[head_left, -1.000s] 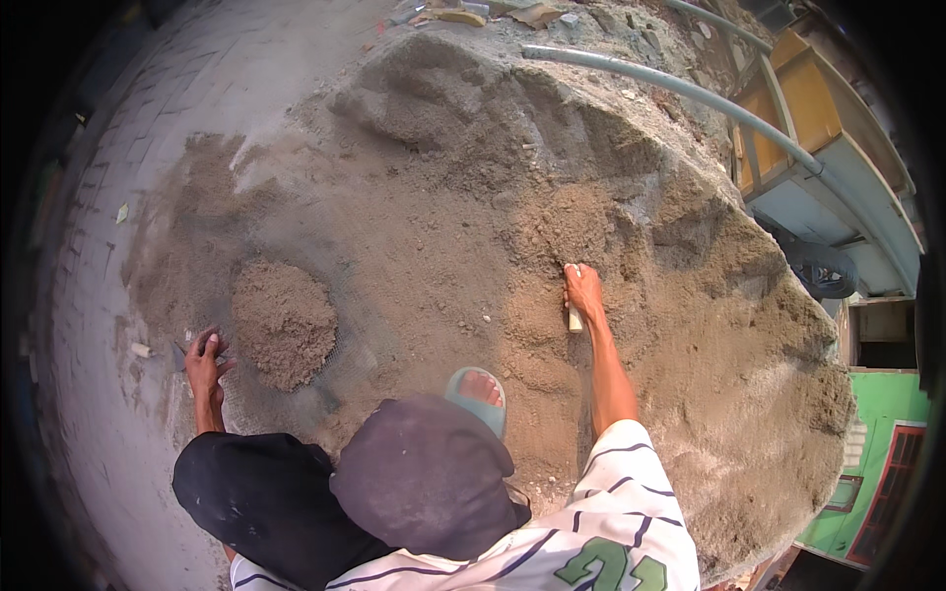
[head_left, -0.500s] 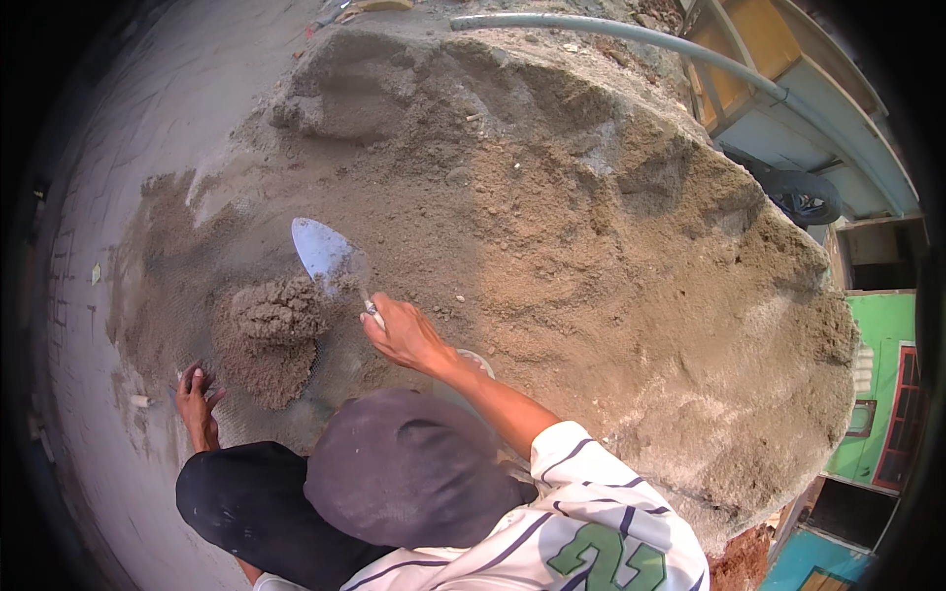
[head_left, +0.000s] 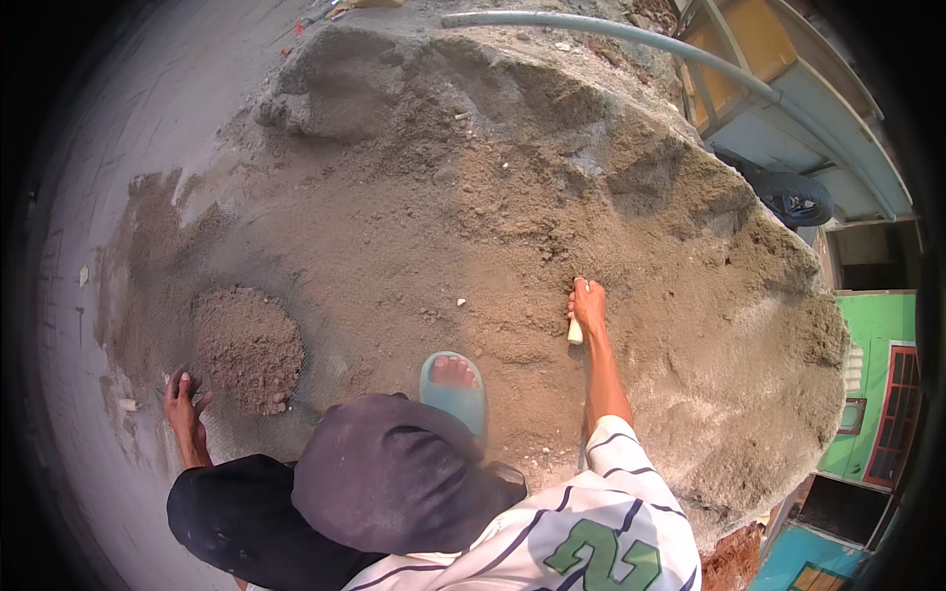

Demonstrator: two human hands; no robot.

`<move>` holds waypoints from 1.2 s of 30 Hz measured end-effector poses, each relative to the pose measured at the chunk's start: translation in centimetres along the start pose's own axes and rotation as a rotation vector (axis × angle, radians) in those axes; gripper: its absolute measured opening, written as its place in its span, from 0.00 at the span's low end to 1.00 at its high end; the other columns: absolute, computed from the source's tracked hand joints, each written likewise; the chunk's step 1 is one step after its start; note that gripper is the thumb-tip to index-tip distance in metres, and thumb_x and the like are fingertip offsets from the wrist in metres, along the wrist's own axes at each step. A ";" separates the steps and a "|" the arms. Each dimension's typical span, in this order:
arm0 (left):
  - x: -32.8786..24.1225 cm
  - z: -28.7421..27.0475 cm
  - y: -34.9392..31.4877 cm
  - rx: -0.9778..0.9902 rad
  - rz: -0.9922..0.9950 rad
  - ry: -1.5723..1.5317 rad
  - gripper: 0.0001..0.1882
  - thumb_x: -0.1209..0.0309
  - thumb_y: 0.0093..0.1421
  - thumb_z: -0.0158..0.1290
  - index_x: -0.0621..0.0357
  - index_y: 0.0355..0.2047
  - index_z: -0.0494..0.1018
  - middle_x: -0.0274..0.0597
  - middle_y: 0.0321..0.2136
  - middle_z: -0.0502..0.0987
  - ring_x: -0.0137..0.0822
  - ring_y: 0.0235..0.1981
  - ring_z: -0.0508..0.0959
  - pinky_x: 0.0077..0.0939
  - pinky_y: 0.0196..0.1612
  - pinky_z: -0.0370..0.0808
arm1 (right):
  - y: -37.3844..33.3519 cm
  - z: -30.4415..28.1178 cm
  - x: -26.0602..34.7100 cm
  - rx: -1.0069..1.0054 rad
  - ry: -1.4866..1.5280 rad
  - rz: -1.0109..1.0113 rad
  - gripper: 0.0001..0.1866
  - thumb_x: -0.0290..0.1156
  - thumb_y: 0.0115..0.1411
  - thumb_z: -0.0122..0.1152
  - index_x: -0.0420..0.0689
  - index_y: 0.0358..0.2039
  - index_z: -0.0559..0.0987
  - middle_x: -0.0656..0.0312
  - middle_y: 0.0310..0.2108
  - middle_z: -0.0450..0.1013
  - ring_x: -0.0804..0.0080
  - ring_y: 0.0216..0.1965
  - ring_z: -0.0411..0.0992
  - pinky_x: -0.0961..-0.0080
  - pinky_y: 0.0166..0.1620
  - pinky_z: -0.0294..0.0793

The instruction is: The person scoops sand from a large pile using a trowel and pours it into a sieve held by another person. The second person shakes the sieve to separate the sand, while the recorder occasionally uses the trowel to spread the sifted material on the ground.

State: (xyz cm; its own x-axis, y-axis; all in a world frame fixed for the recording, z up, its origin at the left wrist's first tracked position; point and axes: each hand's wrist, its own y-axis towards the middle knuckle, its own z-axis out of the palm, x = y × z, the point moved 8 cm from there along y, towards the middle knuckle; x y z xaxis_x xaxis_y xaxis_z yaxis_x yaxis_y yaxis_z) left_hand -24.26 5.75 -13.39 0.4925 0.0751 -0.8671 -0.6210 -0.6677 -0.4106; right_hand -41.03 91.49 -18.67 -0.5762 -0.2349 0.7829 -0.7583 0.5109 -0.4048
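Observation:
My right hand is closed around the pale handle of a trowel, over the large heap of sand. The trowel's blade cannot be made out; the hand and sand hide it. At the left, my left hand is low beside a rounded mound of sand, apart from it. Its fingers are spread, and I see nothing held in them. The mound lies on a darker, mesh-like patch.
A foot in a pale sandal rests on the sand between my hands. A grey pipe crosses the far edge of the heap, near a wooden cabinet-like frame and a black tyre. Paving runs along the left.
My right hand has swung right with the trowel, from above the mound to the large heap. The mound's clumpy top is now flatter. My left hand stays near the mound.

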 end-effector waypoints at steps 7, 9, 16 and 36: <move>-0.3 -1.3 -0.7 -0.017 -0.012 -0.031 0.24 0.63 0.64 0.56 0.59 0.58 0.70 0.47 0.53 0.74 0.42 0.49 0.78 0.32 0.35 0.83 | -4.3 3.9 3.3 0.074 -0.126 -0.187 0.18 0.41 0.65 0.55 0.39 0.27 0.68 0.56 0.19 0.69 0.67 0.16 0.68 0.69 0.19 0.67; -0.4 -0.3 -1.0 -0.008 -0.014 -0.037 0.23 0.64 0.64 0.56 0.60 0.57 0.70 0.46 0.52 0.75 0.42 0.49 0.78 0.32 0.35 0.83 | -6.2 5.6 5.7 0.097 -0.241 -0.349 0.20 0.41 0.65 0.56 0.37 0.26 0.68 0.49 0.19 0.69 0.58 0.16 0.68 0.65 0.21 0.67; -1.0 0.2 -1.2 -0.010 0.006 -0.048 0.19 0.65 0.64 0.55 0.61 0.53 0.73 0.45 0.47 0.77 0.40 0.44 0.80 0.33 0.33 0.83 | -22.8 21.8 17.0 0.499 -0.441 -0.687 0.17 0.39 0.63 0.57 0.36 0.28 0.69 0.39 0.25 0.72 0.39 0.31 0.74 0.53 0.32 0.70; -0.9 -0.4 -2.0 -0.033 -0.046 -0.062 0.19 0.67 0.66 0.54 0.61 0.55 0.72 0.49 0.50 0.74 0.43 0.49 0.77 0.36 0.36 0.84 | 0.5 -4.1 -0.9 -0.028 -0.033 0.036 0.13 0.39 0.69 0.49 0.43 0.32 0.70 0.66 0.20 0.65 0.79 0.18 0.64 0.79 0.20 0.64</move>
State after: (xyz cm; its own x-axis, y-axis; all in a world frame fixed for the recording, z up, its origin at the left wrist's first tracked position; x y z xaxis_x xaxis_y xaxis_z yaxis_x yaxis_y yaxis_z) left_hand -23.23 6.66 -11.67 0.4806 0.1515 -0.8637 -0.5778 -0.6862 -0.4419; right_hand -39.66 95.29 -17.63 -0.6127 -0.2427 0.7521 -0.7284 0.5426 -0.4184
